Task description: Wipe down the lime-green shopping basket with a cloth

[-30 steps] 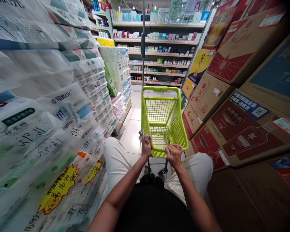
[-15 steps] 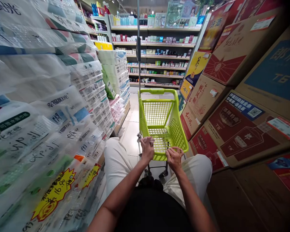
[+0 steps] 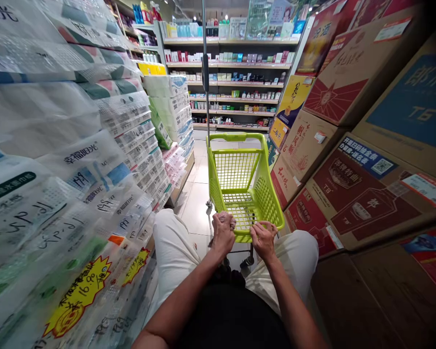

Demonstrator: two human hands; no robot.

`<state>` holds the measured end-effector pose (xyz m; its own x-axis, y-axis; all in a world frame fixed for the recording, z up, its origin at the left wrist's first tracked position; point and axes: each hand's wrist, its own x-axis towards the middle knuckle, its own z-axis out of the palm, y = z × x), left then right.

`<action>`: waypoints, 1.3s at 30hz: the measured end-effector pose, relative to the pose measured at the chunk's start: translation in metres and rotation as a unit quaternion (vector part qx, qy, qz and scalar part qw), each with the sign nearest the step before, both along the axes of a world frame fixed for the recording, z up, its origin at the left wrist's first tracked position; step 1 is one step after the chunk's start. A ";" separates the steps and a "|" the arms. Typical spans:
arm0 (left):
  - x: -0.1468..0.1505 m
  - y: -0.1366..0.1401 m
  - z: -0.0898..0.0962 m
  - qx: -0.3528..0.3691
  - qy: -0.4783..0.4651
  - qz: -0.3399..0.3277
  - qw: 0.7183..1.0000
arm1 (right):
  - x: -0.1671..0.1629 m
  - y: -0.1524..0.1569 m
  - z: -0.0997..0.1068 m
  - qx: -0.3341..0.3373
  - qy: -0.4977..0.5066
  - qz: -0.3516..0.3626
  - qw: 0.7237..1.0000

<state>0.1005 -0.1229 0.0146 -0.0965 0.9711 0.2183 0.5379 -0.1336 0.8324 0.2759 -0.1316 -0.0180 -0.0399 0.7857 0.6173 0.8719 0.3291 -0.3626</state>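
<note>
A lime-green plastic shopping cart [image 3: 274,203] with a grid-pattern basket stands right in front of my knees. My left hand [image 3: 223,230] is closed at the near left corner of its basket rim. On the near right part of the same rim, my right hand [image 3: 263,237] is curled with its fingers over the edge. The undersides of both grips are hidden from view. A tall thin metal pole [image 3: 205,72] rises from the cart's far left side. Below the basket, a dark wheel [image 3: 247,261] shows between my legs.
Plastic-wrapped tissue packs [image 3: 83,160] with handwritten prices are piled high along the left. Stacked liquor cartons [image 3: 370,184] line the right side closely. Shelves [image 3: 236,65] of small boxes and bottles cross the far end. Pale floor tiles [image 3: 192,194] run left of the cart.
My left hand has shifted slightly down and turned, its fist now rolled further over the rim. The right hand and the cart stay nearly in place; the view has tilted a little.
</note>
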 end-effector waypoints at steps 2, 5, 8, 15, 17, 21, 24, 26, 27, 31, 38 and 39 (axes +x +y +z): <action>-0.002 0.025 0.021 -0.054 0.032 0.005 0.998 | 0.002 0.000 0.000 0.004 0.001 0.007 1.000; -0.007 0.085 0.055 -0.105 0.035 0.036 0.993 | 0.001 0.001 0.001 0.002 0.008 0.012 1.000; -0.011 0.123 0.070 -0.113 0.027 0.061 0.991 | -0.002 0.002 0.001 0.002 0.017 0.015 1.000; -0.005 0.037 0.016 -0.033 -0.003 0.033 0.999 | 0.003 -0.002 -0.001 0.002 0.027 0.026 0.999; 0.000 0.009 0.002 0.001 -0.008 0.019 1.000 | 0.007 -0.004 -0.001 0.002 0.025 0.026 0.999; -0.002 0.026 0.010 -0.027 -0.019 0.005 0.999 | 0.015 -0.005 -0.002 0.008 0.020 0.029 0.999; -0.010 0.079 0.032 -0.088 -0.056 0.040 0.994 | 0.018 -0.005 -0.002 0.008 0.023 0.039 0.999; -0.014 0.106 0.040 -0.077 -0.069 0.060 0.993 | 0.018 -0.006 0.000 0.009 0.026 0.043 0.999; -0.015 0.112 0.039 -0.064 -0.077 0.067 0.993 | 0.018 -0.006 0.001 0.010 0.028 0.044 0.999; -0.008 0.081 0.006 -0.013 -0.140 0.067 0.988 | 0.022 -0.010 0.003 0.009 0.032 0.049 0.998; 0.003 0.031 -0.046 0.116 -0.213 0.022 0.970 | 0.039 -0.018 0.002 0.002 0.014 0.055 0.998; 0.001 0.042 -0.041 0.096 -0.225 0.027 0.969 | 0.040 -0.018 0.001 0.002 0.011 0.054 0.998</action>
